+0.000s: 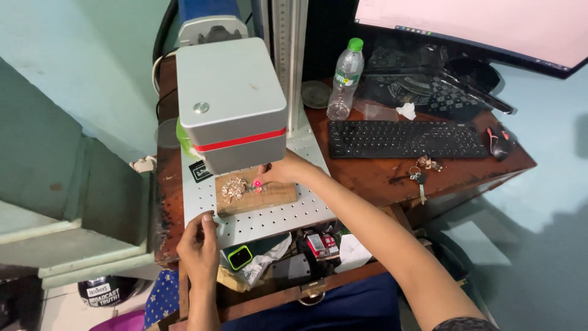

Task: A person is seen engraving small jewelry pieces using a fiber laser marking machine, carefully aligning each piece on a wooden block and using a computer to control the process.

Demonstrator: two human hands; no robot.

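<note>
- Jewellery pieces (233,189), small and pale gold, lie in a loose heap on a wooden block (257,197), just left of the right hand's fingertips; they look like thin chain bits and tiny charms, too small to tell apart.
- Perforated metal plate (275,216), the largest surface under the fingers, bears the block; the left hand's fingertips touch its near left edge.
- Grey boxy machine head (231,101) with a red stripe hangs over the block, directly above the right fingertips.
- Open drawer (306,288), below the plate and to the right of the left hand's fingers, holds a clutter: a dark gadget with a green rim (239,257), crumpled white wrapping (269,256), a small red and white pack (321,244) and a white paper piece (354,251).
- Black keyboard (404,139) lies well to the right of the right fingers, on a brown desk (367,175).
- Clear plastic bottle (345,79) with a green cap stands beyond the fingers, near the keyboard; I cannot tell how full it is.
- Right hand (283,171) reaches under the machine head, fingers drawn together on something small at a pink light spot (258,183) on the block.
- Left hand (199,242) rests at the plate's corner, fingers loosely curled, nothing clearly held.
- Bunch of keys (422,171) lies on the desk, right of the right fingers.
</note>
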